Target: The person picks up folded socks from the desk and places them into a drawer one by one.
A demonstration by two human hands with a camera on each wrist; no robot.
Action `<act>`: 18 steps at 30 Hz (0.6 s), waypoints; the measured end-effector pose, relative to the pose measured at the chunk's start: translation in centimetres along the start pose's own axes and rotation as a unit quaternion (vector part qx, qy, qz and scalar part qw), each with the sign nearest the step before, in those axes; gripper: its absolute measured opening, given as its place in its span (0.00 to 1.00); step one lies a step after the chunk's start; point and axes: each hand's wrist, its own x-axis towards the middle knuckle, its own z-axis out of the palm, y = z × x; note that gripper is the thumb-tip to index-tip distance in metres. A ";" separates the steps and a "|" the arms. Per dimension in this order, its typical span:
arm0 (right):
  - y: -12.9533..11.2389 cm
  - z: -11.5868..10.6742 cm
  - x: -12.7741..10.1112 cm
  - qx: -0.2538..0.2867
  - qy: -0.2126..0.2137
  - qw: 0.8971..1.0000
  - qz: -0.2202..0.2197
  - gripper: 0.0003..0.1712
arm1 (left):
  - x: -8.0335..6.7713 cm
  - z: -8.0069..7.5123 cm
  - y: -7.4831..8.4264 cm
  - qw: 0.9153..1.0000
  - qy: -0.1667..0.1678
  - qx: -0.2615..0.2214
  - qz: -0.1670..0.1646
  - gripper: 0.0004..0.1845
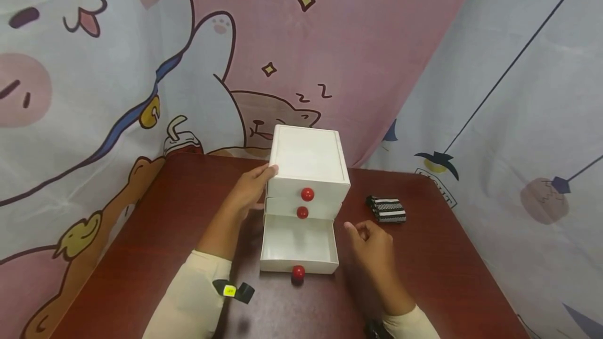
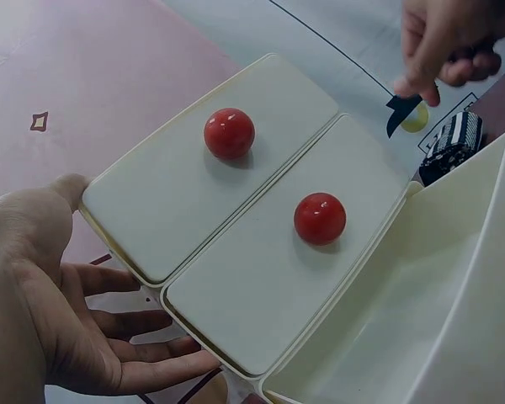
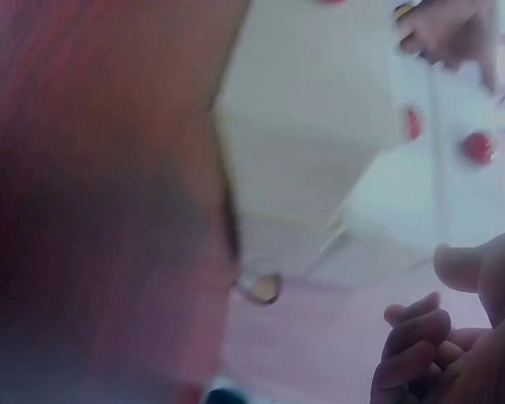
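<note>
A small white drawer unit (image 1: 308, 156) stands upright on the table, with red ball knobs on its three drawers. Its bottom drawer (image 1: 299, 242) is pulled out, and nothing shows inside; the upper two are in. My left hand (image 1: 249, 190) rests against the unit's left side, thumb at the upper front edge. In the left wrist view, the fingers (image 2: 143, 324) of that hand lie extended along the side. Off the unit's right side hovers my right hand (image 1: 374, 245), its fingers loosely curled with nothing seen in them. The right wrist view is blurred.
A folded black-and-white patterned cloth (image 1: 387, 209) lies on the dark red table (image 1: 424, 276), right of the unit. Printed curtains (image 1: 367, 41) hang behind the table and along both sides.
</note>
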 end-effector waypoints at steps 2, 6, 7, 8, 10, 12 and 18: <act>1.0 0.3 0.8 -0.008 0.000 1.000 0.019 0.19 | 0.0 0.0 0.0 1.000 0.000 0.000 0.002 0.41; 2.8 0.6 2.2 -0.030 -0.004 0.999 0.041 0.23 | 0.0 -0.1 -0.1 1.000 -0.001 0.000 0.004 0.41; 3.1 0.6 2.5 -0.036 -0.006 0.999 0.040 0.24 | 0.0 -0.1 -0.1 1.000 -0.001 0.000 0.004 0.41; 3.3 0.6 2.9 -0.040 -0.007 0.998 0.040 0.25 | 0.0 -0.2 -0.1 1.000 0.000 0.000 0.004 0.41; 3.7 0.4 3.6 -0.053 -0.007 0.998 0.039 0.26 | 0.0 -0.2 -0.1 1.000 0.000 0.001 0.005 0.41; 3.9 0.1 4.3 -0.065 -0.009 0.997 0.038 0.28 | 0.0 -0.2 -0.1 1.000 0.000 0.001 0.006 0.41; 4.6 -0.8 6.5 -0.085 -0.019 0.994 0.060 0.35 | 0.0 -0.1 -0.1 1.000 -0.001 0.003 0.006 0.41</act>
